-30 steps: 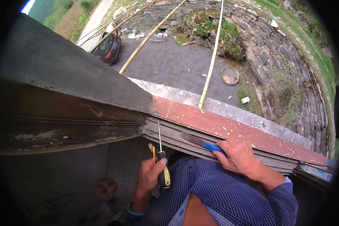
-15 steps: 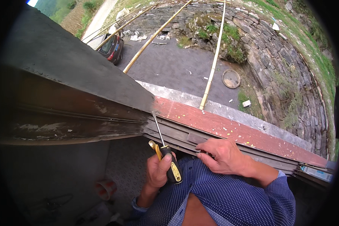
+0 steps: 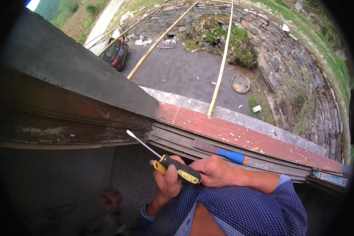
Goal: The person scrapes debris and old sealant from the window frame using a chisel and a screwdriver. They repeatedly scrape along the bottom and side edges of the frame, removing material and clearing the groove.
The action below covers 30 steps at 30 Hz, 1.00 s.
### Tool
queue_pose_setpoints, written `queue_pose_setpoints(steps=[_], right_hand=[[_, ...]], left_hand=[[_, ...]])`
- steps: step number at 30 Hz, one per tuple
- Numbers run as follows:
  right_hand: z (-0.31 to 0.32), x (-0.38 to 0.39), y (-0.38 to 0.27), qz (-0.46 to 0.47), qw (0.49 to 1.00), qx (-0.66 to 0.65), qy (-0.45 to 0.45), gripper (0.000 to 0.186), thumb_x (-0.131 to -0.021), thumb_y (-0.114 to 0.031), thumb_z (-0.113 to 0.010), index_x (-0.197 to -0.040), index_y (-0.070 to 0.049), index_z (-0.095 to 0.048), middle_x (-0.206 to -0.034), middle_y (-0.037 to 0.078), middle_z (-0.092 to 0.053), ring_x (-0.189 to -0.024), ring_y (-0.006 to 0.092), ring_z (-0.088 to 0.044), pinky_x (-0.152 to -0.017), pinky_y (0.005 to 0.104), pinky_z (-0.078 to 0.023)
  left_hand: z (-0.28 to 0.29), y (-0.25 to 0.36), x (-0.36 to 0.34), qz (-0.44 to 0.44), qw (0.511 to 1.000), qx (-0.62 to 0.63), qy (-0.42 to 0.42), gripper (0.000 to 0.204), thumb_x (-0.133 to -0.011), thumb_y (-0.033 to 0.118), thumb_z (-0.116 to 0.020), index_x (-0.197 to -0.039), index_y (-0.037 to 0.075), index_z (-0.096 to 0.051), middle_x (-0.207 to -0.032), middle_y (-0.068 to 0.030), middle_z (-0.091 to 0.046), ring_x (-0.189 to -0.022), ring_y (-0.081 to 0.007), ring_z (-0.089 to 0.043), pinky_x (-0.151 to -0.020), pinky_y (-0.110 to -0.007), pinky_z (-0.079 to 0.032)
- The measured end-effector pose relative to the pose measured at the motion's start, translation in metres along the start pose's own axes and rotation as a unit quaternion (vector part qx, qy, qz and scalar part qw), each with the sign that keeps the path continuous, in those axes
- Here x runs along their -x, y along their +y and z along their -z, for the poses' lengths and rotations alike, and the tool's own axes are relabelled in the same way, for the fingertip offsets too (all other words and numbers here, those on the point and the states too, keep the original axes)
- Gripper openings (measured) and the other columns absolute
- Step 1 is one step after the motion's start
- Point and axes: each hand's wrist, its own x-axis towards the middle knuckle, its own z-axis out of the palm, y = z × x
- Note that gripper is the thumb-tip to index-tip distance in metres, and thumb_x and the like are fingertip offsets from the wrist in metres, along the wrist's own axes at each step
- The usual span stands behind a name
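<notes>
My left hand is closed around the black-and-yellow handle of a flat-blade screwdriver, whose shaft points up and left toward the brown window frame. A second piece with a yellow handle is in the same hand; its far part is hidden. My right hand has curled fingers right at the butt of the screwdriver handle. Its fingertips are hidden, so what they pinch does not show. Just beyond that hand, a putty knife with a blue handle and orange end lies on the window track.
A reddish sill with scattered crumbs runs outside the track. Bamboo poles slope outward over a yard with a parked car and a stone wall. Inside, an orange-red bucket stands on the floor below.
The screwdriver has swung from pointing upward to pointing up-left, its tip leaving the frame corner. My right hand has moved left to its handle, uncovering the putty knife's blue handle.
</notes>
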Motion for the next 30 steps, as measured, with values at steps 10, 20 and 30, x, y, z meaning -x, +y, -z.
queue_pose_setpoints(steps=[10,20,30], right_hand=[[0.011,0.003,0.003,0.063,0.995,0.017,-0.069,0.015,-0.089,-0.013,-0.067,-0.1,-0.003,-0.069,-0.082,0.013,-0.068,-0.07,0.031,-0.067,-0.058,0.039,-0.054],[0.024,0.004,0.007,0.063,0.99,0.053,-0.112,0.014,-0.087,-0.011,-0.069,-0.099,-0.005,-0.071,-0.079,0.01,-0.068,-0.07,0.027,-0.067,-0.057,0.0363,-0.053],[0.029,0.014,0.013,0.039,0.99,0.089,-0.105,0.013,-0.088,-0.015,-0.068,-0.096,-0.006,-0.072,-0.079,0.011,-0.068,-0.07,0.0291,-0.067,-0.057,0.037,-0.052]], left_hand=[[0.011,0.009,0.016,-0.038,0.994,0.102,-0.01,0.045,-0.092,0.041,-0.058,-0.099,-0.003,-0.053,-0.073,-0.0134,-0.06,-0.061,-0.0175,-0.06,-0.056,-0.03,-0.051],[0.013,0.01,0.018,-0.036,0.995,0.069,-0.056,0.046,-0.089,0.04,-0.065,-0.092,-0.006,-0.058,-0.073,-0.0172,-0.063,-0.06,-0.0208,-0.063,-0.054,-0.032,-0.052],[0.018,0.012,0.019,-0.019,0.998,0.053,-0.031,0.053,-0.086,0.048,-0.066,-0.091,-0.005,-0.059,-0.069,-0.0102,-0.058,-0.059,-0.0168,-0.059,-0.051,-0.029,-0.048]])
